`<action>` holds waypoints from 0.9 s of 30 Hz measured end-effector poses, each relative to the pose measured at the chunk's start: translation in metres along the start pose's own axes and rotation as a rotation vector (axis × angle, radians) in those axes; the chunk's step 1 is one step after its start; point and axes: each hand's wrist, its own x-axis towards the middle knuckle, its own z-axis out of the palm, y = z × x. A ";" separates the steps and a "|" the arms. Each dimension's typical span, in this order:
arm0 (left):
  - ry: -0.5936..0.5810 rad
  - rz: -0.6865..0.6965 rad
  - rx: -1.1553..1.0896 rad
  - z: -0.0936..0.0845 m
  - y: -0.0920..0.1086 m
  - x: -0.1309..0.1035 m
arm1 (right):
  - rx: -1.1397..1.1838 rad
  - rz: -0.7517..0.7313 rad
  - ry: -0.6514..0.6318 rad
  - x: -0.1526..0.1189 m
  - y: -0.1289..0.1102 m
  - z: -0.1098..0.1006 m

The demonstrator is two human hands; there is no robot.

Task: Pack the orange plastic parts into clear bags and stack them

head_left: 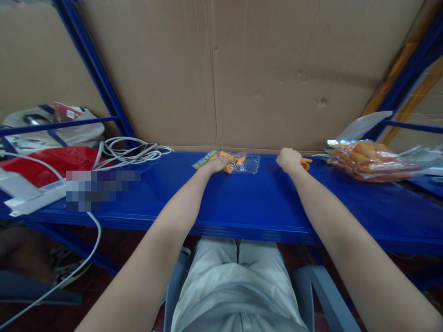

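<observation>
My left hand [218, 163] is at the header end of a small clear plastic bag [253, 165], its fingers curled over it. The bag lies flat near the back of the blue shelf and has a colourful header [203, 159]. Curved orange plastic pieces [240, 160] show in and around the bag, next to my fingers; whether each is inside I cannot tell. Farther right, my right hand [289, 159] is closed in a fist around an orange plastic piece [306, 163], whose end sticks out on the right. The fingers hide the remainder of that piece.
A large clear bag of orange pieces [368, 159] lies at the right. White cables [133, 150], a red bag [55, 161] and a white power strip [38, 196] are at the left. A cardboard wall [242, 83] stands behind the blue shelf [249, 203].
</observation>
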 end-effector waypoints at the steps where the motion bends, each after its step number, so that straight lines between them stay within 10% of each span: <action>1: 0.017 -0.006 -0.002 0.001 -0.001 0.000 | 0.001 0.051 -0.025 0.001 0.004 0.000; 15: -0.019 -0.071 0.045 -0.006 0.004 -0.006 | 0.014 -0.025 -0.305 0.020 0.026 0.000; 27: 0.017 -0.081 -0.024 -0.004 0.001 -0.009 | 0.550 0.024 -0.143 0.003 0.047 0.010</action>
